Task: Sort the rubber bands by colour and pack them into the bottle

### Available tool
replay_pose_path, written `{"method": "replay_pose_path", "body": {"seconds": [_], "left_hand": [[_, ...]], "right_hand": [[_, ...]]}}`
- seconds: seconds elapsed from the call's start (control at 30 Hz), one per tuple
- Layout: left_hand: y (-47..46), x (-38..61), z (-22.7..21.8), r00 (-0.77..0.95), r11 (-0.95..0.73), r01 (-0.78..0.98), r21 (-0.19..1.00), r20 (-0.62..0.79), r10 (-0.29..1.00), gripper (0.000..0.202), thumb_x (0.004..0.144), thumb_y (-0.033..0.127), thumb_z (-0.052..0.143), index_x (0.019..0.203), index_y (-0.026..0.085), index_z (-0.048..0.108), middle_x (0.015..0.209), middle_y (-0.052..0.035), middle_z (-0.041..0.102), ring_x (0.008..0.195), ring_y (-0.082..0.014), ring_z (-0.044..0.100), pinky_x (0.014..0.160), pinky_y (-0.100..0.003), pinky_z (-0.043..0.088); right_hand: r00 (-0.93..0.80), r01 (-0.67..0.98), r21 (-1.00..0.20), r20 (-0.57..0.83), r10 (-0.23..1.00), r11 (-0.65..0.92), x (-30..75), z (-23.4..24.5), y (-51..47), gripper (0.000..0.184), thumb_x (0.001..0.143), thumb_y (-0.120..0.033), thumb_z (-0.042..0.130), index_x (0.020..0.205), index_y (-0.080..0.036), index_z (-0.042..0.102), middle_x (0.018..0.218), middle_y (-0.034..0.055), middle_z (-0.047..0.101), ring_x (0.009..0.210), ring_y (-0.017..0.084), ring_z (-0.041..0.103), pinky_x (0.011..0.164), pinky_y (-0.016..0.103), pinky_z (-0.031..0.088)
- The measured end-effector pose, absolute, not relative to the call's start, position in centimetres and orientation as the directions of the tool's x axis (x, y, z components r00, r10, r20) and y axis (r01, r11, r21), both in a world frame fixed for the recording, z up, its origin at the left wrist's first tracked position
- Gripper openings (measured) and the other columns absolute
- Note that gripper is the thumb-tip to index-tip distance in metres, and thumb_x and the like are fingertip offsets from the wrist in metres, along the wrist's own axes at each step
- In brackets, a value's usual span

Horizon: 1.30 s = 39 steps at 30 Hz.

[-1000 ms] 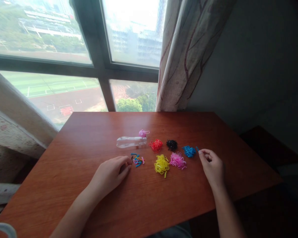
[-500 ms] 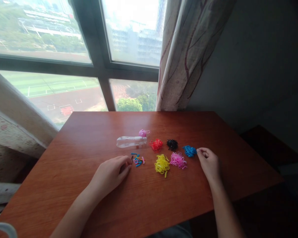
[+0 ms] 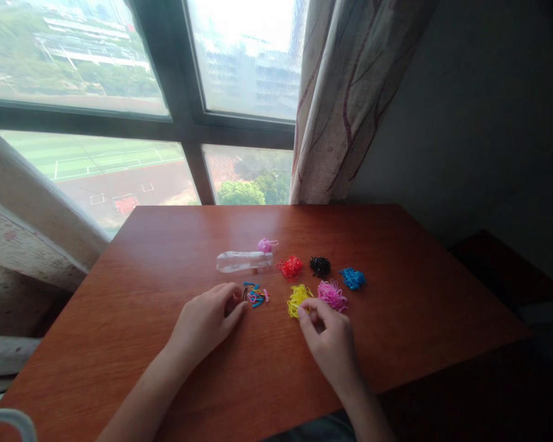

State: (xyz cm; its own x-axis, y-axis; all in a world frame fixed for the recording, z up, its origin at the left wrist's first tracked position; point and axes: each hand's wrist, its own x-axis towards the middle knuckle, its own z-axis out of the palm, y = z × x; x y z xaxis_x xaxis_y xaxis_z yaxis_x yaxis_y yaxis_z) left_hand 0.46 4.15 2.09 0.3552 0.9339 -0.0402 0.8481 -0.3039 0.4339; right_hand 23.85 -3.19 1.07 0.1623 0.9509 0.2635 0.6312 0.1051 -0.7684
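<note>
My left hand rests on the table at the left of a small mixed pile of rubber bands, blue, yellow, pink and orange. A dark rubber band stands at its fingertips, thumb and fingers closed about it. Over the near right edge of the yellow rubber band pile is my right hand, thumb and forefinger pinched together. Whatever is in that pinch is too small to make out. Just behind its knuckles lies the pink rubber band pile, partly covered by the hand.
Farther back are red, black and blue rubber band piles. A clear plastic bottle lies on its side, a pink cap by its mouth. The wooden table meets a window and curtain.
My right hand has moved left from the blue pile to the yellow pile, still pinched. My left hand has barely shifted, the dark band still at its fingertips.
</note>
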Motion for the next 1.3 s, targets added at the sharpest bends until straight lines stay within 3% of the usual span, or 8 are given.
{"method": "replay_pose_path", "body": {"seconds": [0.13, 0.3, 0.77, 1.3], "left_hand": [[4.0, 0.9, 2.0, 0.329, -0.285, 0.875, 0.391, -0.050, 0.943, 0.014, 0.091, 0.037, 0.051, 0.091, 0.025, 0.058, 0.090, 0.0011, 0.069, 0.078, -0.0181, 0.064, 0.064, -0.026, 0.038], [4.0, 1.1, 2.1, 0.340, -0.295, 0.876, 0.381, -0.056, 0.939, 0.016, 0.093, 0.035, 0.047, 0.094, 0.024, 0.058, 0.097, -0.0007, 0.070, 0.084, -0.0189, 0.067, 0.067, -0.027, 0.041], [4.1, 0.7, 1.9, 0.373, -0.326, 0.857, 0.400, -0.042, 0.927, 0.020, 0.093, 0.032, 0.043, 0.096, 0.024, 0.060, 0.098, -0.0024, 0.071, 0.086, -0.0214, 0.067, 0.070, -0.029, 0.044], [4.2, 0.7, 2.0, 0.431, -0.380, 0.841, 0.386, -0.052, 0.901, 0.018, 0.092, 0.030, 0.043, 0.086, 0.023, 0.057, 0.092, -0.0033, 0.070, 0.081, -0.0210, 0.066, 0.069, -0.029, 0.044]], "right_hand": [[-0.009, 0.642, -0.744, 0.235, 0.972, 0.185, 19.8, 0.3, -4.1, 0.013, 0.091, -0.022, 0.051, 0.084, -0.021, 0.062, 0.065, -0.0025, 0.060, 0.059, 0.012, 0.057, 0.058, 0.021, 0.035], [-0.097, 0.679, -0.694, 0.238, 0.966, 0.239, 17.9, -0.4, -4.6, 0.011, 0.089, -0.019, 0.052, 0.083, -0.022, 0.061, 0.066, -0.0027, 0.062, 0.061, 0.013, 0.058, 0.060, 0.023, 0.032], [-0.083, 0.713, -0.667, 0.227, 0.970, 0.217, 18.2, -0.5, -5.1, 0.011, 0.090, -0.017, 0.050, 0.084, -0.022, 0.059, 0.068, -0.0022, 0.062, 0.063, 0.014, 0.058, 0.060, 0.026, 0.029], [-0.079, 0.713, -0.668, 0.228, 0.971, 0.215, 18.2, -0.6, -5.1, 0.011, 0.090, -0.017, 0.051, 0.084, -0.022, 0.059, 0.068, -0.0025, 0.062, 0.063, 0.014, 0.057, 0.061, 0.026, 0.029]]}}
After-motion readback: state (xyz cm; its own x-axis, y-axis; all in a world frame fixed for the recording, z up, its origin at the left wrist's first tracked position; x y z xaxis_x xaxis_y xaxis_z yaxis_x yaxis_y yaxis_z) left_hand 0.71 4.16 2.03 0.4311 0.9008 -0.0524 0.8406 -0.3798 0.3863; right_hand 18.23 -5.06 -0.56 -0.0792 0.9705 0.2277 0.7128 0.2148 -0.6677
